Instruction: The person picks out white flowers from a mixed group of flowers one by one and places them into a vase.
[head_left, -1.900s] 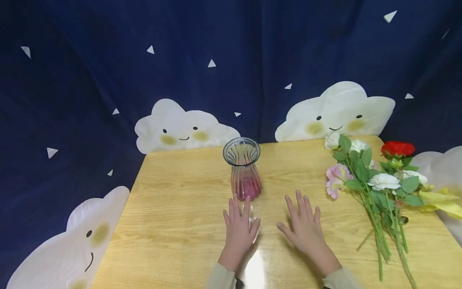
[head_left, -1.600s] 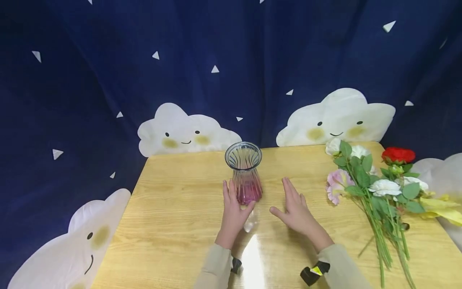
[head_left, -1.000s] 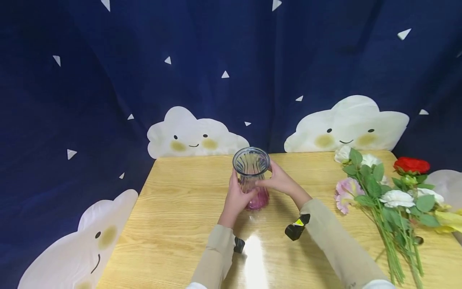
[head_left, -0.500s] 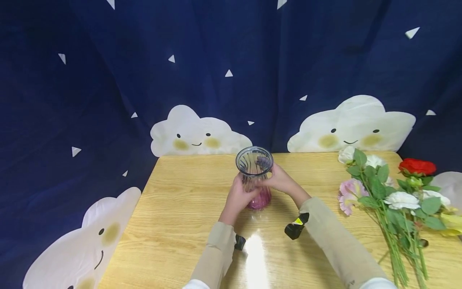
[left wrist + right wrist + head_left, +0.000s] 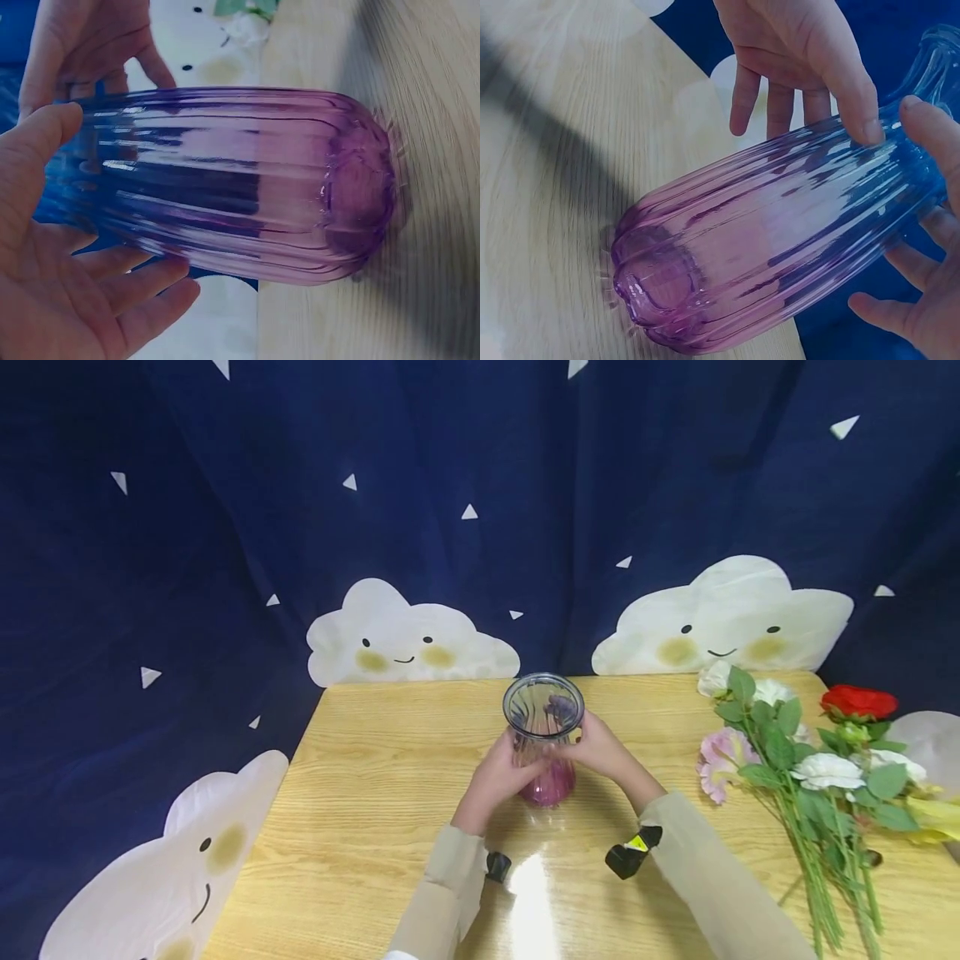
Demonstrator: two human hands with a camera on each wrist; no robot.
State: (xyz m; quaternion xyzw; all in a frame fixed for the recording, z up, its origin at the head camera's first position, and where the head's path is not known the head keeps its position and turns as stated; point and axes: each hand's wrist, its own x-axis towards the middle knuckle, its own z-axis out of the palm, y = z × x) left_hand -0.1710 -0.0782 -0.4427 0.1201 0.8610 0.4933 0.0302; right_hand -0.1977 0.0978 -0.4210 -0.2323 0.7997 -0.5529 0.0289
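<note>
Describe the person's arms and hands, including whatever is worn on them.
The left sleeve and right sleeve are long and beige. A black block sits at the left wrist, a yellow-marked black block at the right. The left hand and right hand wear no gloves.

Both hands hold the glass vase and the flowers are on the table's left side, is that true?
No, the flowers lie on the right side of the table, as the head view shows. The left hand and right hand do hold the glass vase.
</note>
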